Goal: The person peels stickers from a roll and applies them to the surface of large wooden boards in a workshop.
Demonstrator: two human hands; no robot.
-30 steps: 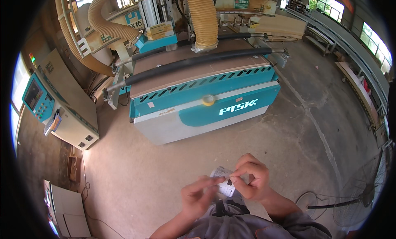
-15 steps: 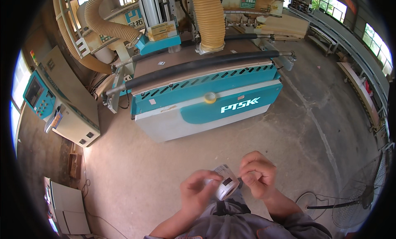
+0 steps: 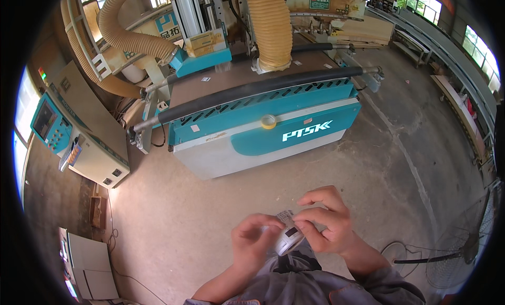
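My left hand (image 3: 253,239) is closed around a white roll of printed labels (image 3: 288,244), held low in front of my body. The roll is tilted, and its round end shows toward me. At the roll's upper right side, my right hand (image 3: 327,223) pinches the edge of a printed label (image 3: 285,217) between thumb and finger, while an upper finger is raised apart. The fingertips partly hide where the label meets the roll.
A large teal and white cutting machine (image 3: 221,157) stands ahead, with a black roller (image 3: 252,86) across its bed. A roll of yellow tape (image 3: 269,122) sits on its front edge. A control cabinet (image 3: 100,152) stands left, a fan (image 3: 463,247) lower right.
My right hand has moved left onto the label roll, its thumb and finger now at the label and an upper finger lifted. My left hand stays around the roll.
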